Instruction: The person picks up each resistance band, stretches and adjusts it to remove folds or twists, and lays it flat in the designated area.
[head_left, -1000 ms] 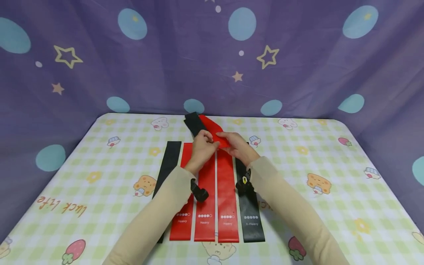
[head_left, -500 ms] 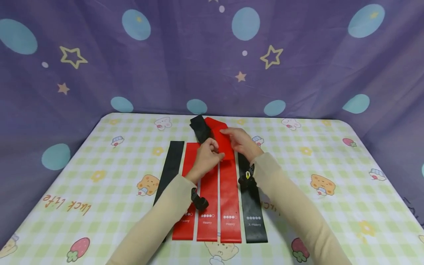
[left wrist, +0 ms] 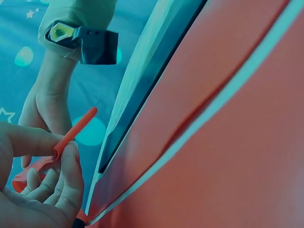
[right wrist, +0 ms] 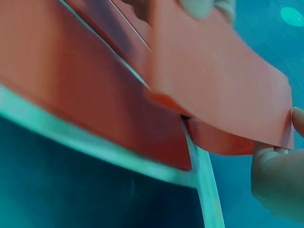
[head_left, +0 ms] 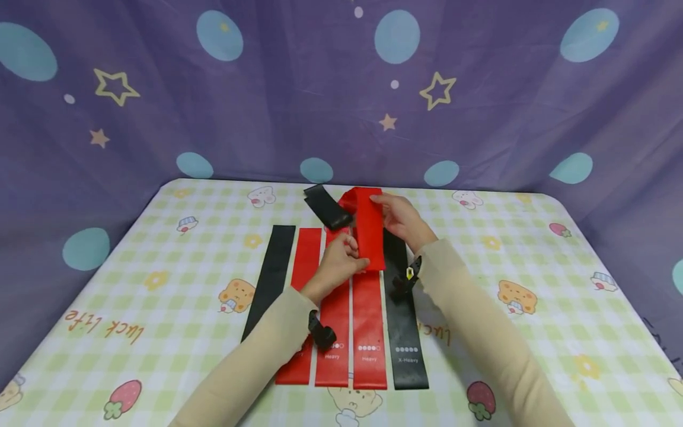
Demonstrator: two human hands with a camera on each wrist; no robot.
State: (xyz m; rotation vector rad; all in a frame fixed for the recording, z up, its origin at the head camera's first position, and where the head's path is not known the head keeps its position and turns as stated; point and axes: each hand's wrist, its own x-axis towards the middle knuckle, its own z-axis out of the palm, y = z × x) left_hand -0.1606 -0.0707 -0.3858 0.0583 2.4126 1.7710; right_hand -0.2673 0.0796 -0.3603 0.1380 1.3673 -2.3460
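A red loop resistance band (head_left: 370,228) is held up above the far ends of the laid-out bands. Its near end is pinched between the thumb and finger of my left hand (head_left: 337,261). My right hand (head_left: 404,220) grips the far end, thumb on top and fingers beneath, as the right wrist view shows of the band (right wrist: 218,80). There the far part of the band bends into a loop. Just left of it lies a folded black band (head_left: 326,207), beyond my left hand. In the left wrist view the band (left wrist: 78,130) appears edge-on in my left fingers.
Flat bands lie side by side under my forearms: a black one (head_left: 277,255) at left, several red ones marked Heavy (head_left: 369,332), and a black one marked X-Heavy (head_left: 407,332) at right. The checked tablecloth (head_left: 507,356) extends around them, with a purple curtain (head_left: 299,95) behind.
The held red band has turned from a slant to nearly straight, its near end moving right and toward me. My right hand has shifted right and away. The black band now lies separate from it.
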